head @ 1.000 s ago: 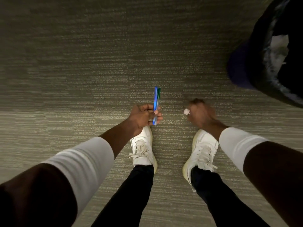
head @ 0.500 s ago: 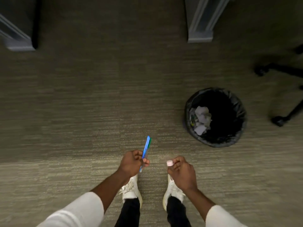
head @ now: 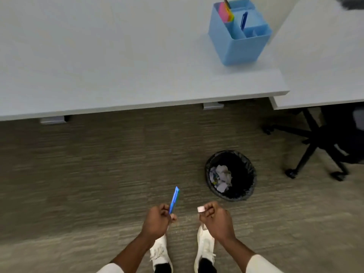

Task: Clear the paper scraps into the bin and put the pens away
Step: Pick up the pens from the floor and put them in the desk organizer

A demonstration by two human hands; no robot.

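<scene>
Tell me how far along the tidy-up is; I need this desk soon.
Scraps look done: crumpled paper scraps lie in the bin, and none show on the carpet. In hand: the left hand grips pens, the right hand a small pale item I can't identify. Left: dropping the pens into the blue organizer on the desk.
</scene>
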